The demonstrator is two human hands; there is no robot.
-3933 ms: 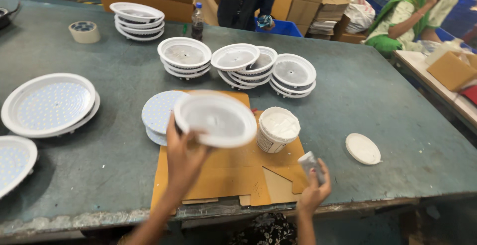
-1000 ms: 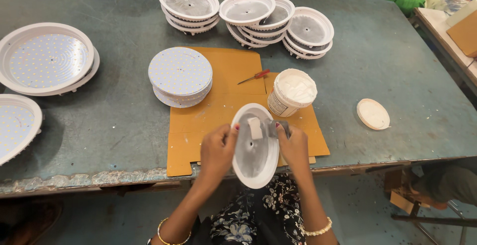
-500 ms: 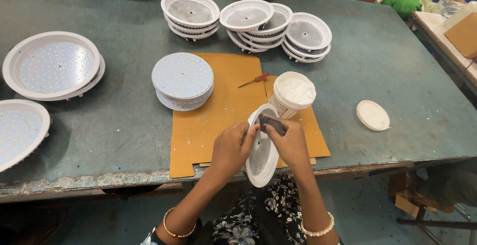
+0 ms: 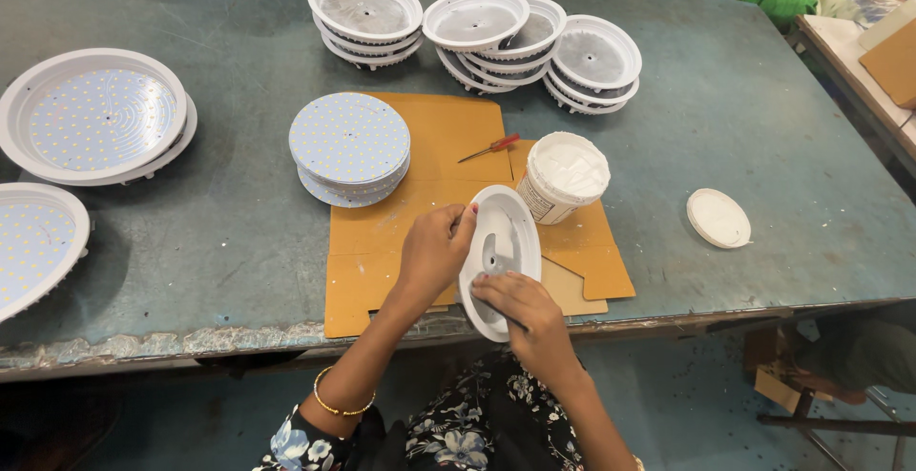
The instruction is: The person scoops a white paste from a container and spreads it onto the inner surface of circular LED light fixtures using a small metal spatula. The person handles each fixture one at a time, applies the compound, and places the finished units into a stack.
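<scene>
A grey-green desk (image 4: 744, 99), scuffed along its near edge, is seen from above. At about 9 o'clock two large white round light housings (image 4: 91, 113) studded with LED dots are laid flat, one partly cut off by the frame. At 12 o'clock, stacks of smaller white lamp housings (image 4: 477, 22) are ranged in a row, overlapping each other. A sheet of brown cardboard (image 4: 382, 242) is spread at the centre of the desk, reaching to its near edge. On the cardboard's 10 o'clock corner a stack of round LED discs (image 4: 349, 142) is piled. A white tub of white paste (image 4: 565, 177) is stood open at the cardboard's 2 o'clock side, with its round white lid (image 4: 718, 217) laid well apart at 3 o'clock on the bare desk. A small red-handled screwdriver (image 4: 489, 147) is placed between the discs and the tub.

Over the cardboard's near edge a white lamp housing (image 4: 501, 232) is held tilted on edge, its hollow side turned toward the camera. Its left rim is gripped by the left hand (image 4: 434, 251), fingers curled closed around it. The right hand (image 4: 520, 314) is pressed against the lower rim at 6 o'clock, fingers bent; whether anything besides is held in it cannot be told.
</scene>
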